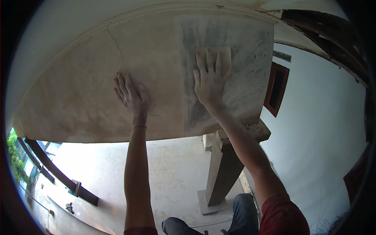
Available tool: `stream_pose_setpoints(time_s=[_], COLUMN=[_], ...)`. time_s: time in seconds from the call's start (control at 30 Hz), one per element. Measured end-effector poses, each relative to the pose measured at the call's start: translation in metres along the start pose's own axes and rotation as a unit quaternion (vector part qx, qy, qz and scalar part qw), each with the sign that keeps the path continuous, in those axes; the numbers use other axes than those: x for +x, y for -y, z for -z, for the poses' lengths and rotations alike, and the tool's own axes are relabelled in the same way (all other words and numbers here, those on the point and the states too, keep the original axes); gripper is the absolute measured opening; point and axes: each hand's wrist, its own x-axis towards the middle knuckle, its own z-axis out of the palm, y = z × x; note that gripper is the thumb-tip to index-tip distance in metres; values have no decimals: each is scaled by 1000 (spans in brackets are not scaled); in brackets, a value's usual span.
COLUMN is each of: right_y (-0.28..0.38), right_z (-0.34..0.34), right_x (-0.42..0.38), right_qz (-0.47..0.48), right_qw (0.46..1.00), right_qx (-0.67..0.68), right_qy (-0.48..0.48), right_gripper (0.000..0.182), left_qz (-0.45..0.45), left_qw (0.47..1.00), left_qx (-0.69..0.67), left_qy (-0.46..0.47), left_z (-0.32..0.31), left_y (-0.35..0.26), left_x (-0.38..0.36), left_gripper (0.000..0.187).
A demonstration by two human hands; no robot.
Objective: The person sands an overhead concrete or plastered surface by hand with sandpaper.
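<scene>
My right hand (pixel 211 84) presses a pale, square sheet of sandpaper (pixel 226 55) against the upper right of a beam-like wall face (pixel 164 51). Its fingers are spread over the sheet, which sticks out around them. The surface under this hand is a smeared grey patch (pixel 192 39), darker than the beige part beside it. Farther left, my left hand (pixel 132 94) lies with its fingers extended on the beige surface, holding nothing. Both hands look dusty. A thin crack (pixel 116 42) runs down the face to just above the left fingertips.
Below the wall face stands a square column (pixel 224 176), its chipped top (pixel 256 129) close under my right forearm. A tiled floor (pixel 172 164) lies far below. At right are a white wall (pixel 313 117) and a brown-framed opening (pixel 277 89). A dark railing (pixel 58 170) is at lower left.
</scene>
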Motion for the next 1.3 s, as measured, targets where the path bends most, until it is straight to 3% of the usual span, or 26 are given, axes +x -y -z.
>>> stream_pose_setpoints(time_s=[0.23,0.3,0.4,0.5,0.73,0.87,0.97,1.07,1.2,1.3], right_y=[31,38,25,23,58,63,52,47,60,69], right_z=[-18,-30,-26,-14,-19,-46,-37,-36,-28,-23], right_x=[109,111,49,-6,113,92,28,22,111,114], right_qz=[63,60,103,68,18,-23,-2,-9,-22,-48], right_qw=[995,995,994,997,994,990,995,994,997,997], right_qx=[-58,-33,-22,1,20,10,-14,7,-37,-24], right_qy=[-58,-71,-31,25,-107,-140,-97,-104,-59,-56], right_gripper=[54,54,52,51,50,51,45,44,53,58], left_qz=[-8,-1,1,3,-4,-3,1,0,-7,-10], left_qw=[1000,1000,1000,1000,1000,1000,1000,1000,1000,1000], left_qx=[0,4,0,1,-2,4,8,-3,-6,-9], left_qy=[-6,-1,2,-2,5,4,1,4,1,3], left_z=[-1,2,2,3,1,0,1,1,0,0], left_y=[1,1,-2,0,0,3,1,3,4,6], left_x=[1,-1,1,-1,2,0,1,1,1,-2], left_gripper=[60,60,59,59,60,61,61,61,60,60])
